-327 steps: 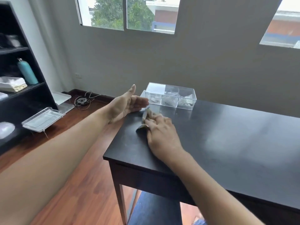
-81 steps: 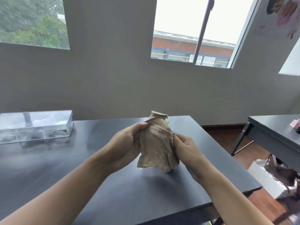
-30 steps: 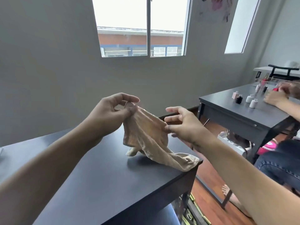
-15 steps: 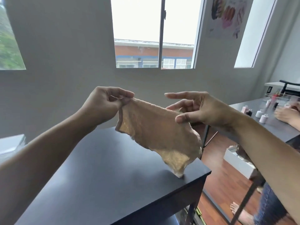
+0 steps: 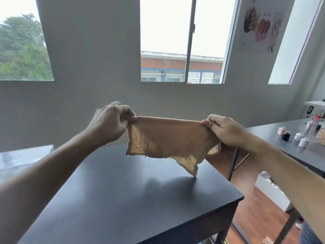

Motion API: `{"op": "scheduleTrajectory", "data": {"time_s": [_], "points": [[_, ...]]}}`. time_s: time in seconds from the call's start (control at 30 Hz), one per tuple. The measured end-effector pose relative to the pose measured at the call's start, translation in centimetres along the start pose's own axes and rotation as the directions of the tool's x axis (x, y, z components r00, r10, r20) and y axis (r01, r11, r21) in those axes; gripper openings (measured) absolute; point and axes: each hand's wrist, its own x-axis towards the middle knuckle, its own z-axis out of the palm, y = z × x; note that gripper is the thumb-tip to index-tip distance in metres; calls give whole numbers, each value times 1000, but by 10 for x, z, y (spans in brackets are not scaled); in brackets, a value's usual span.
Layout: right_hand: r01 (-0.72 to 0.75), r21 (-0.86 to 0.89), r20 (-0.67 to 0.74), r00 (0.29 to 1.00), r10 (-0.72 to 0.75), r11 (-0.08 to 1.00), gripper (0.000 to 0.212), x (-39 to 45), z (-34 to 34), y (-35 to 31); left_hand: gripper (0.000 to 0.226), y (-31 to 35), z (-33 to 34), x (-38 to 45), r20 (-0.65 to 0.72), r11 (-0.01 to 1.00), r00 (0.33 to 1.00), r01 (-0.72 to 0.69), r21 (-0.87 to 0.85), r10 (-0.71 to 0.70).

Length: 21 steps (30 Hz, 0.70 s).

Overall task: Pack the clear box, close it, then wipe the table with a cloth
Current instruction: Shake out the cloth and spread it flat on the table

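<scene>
**Cloth stretched in mid-air over the counter, a few ways this could slip**

So the person is holding the tan cloth (image 5: 168,140) spread out above the black counter (image 5: 133,199), with both hands up at its top edge. The left hand (image 5: 110,121) is pinching the cloth's left top corner, the right hand (image 5: 226,130) is pinching the right one, and the hands are well apart, so the top edge is pulling fairly taut. The bottom is hanging ragged, with one long corner dangling down just above the counter.

What could go wrong, as far as I can judge: those are only fingertip pinches on thin fabric, so a harder tug might be pulling a corner free, and the cloth would be flopping down or sliding off the counter's right edge toward the floor. The frayed hem looks like it could be snagging or tearing too.

Hard to make out: the clear box (image 5: 24,159) is sitting on the counter way off to the cloth's left, partly cut off by the frame and the left forearm, so I can't tell whether it's packed or whether its lid is properly down. The fingertips behind the cloth aren't showing either.
</scene>
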Motion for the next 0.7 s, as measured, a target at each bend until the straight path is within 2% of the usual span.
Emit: {"op": "scheduleTrajectory", "data": {"time_s": [0.1, 0.2, 0.23, 0.3, 0.4, 0.53, 0.63, 0.7], "points": [[47, 60, -123, 992, -40, 997, 35, 1, 3, -7, 14, -6, 1, 0, 18, 985, 999, 40, -168, -38], [73, 133, -216, 975, -43, 988, 31, 2, 3, -12, 23, -10, 3, -2, 119, 885, 987, 149, -441, -107], [65, 146, -193, 981, -36, 987, 31, 4, 5, -12, 24, -12, 5, -2, 141, 844, 983, 175, -506, -119], [-10, 180, -56, 998, 21, 984, 32, 9, 12, -11, 25, -16, 10, -3, 166, 789, 972, 232, -568, -166], [-154, 170, 122, 983, 134, 973, 34, 18, 35, -2, 26, -20, 29, -7, 207, 782, 932, 363, -507, -298], [-223, -78, 215, 948, 234, 972, 28, 22, 78, 14, 24, -42, 70, -17, 310, 772, 854, 514, -375, -418], [-94, -304, 255, 951, 176, 948, 47, 9, 104, 16, 33, -59, 89, -32, 469, 801, 783, 554, -229, -408], [3, -282, 287, 955, 81, 959, 57, -11, 106, 8, 42, -71, 93, -39, 502, 829, 772, 531, -173, -389]]}}
